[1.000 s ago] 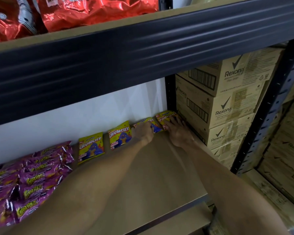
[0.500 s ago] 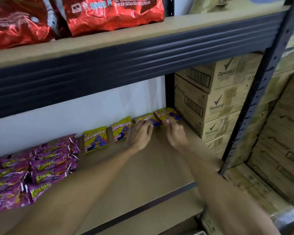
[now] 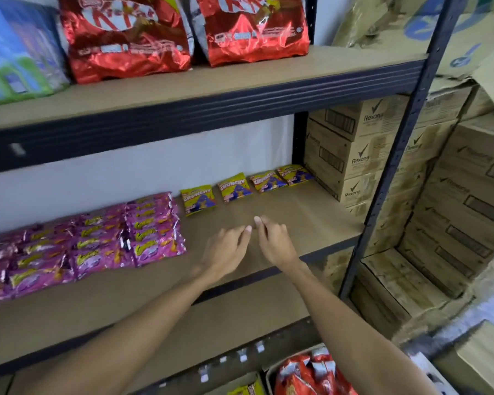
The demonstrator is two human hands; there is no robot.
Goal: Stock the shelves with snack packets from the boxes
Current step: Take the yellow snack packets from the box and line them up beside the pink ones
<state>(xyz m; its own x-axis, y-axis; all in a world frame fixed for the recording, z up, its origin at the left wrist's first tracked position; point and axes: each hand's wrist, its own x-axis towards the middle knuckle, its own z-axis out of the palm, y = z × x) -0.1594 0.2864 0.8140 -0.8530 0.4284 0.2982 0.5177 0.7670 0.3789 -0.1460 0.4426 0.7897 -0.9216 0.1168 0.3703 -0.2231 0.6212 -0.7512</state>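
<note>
Head view, your left hand (image 3: 228, 249) and right hand (image 3: 274, 243) — both relaxed, holding nothing — in front of the Crunchy packets (image 3: 234, 187), pink packets (image 3: 97, 246) left of them.

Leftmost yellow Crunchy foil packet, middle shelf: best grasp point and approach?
Probably its near bottom seam, pinched from the front. The leftmost yellow Crunchy foil packet sits by the white back wall, pink foil packets lie close on its left, and bare brown shelf board lies in front, leaving that edge free.

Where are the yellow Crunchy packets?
Head view: the Crunchy packets line the back of the middle shelf, right of centre, between pink packets and Rexona boxes.
</note>
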